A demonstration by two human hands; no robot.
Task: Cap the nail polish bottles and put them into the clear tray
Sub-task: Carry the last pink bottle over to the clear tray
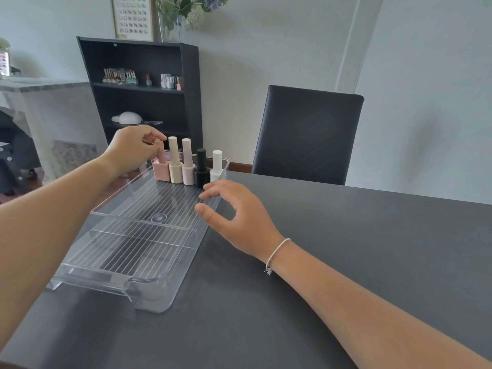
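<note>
Nail polish bottles (186, 163) — five capped, in clear tray (127, 265), left hand (133, 149) pinching one

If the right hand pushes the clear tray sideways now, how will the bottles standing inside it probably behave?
The five nail polish bottles are tall with narrow caps, so they may tip if jolted. They stand close together in a row, so one could knock the next. The clear tray looks rigid and would probably slide on the smooth dark table.

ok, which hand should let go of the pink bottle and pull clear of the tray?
Left. The left hand already pinches the pink bottle by its cap in the clear tray. The right hand hovers open over the tray's right wall, holding nothing.
</note>
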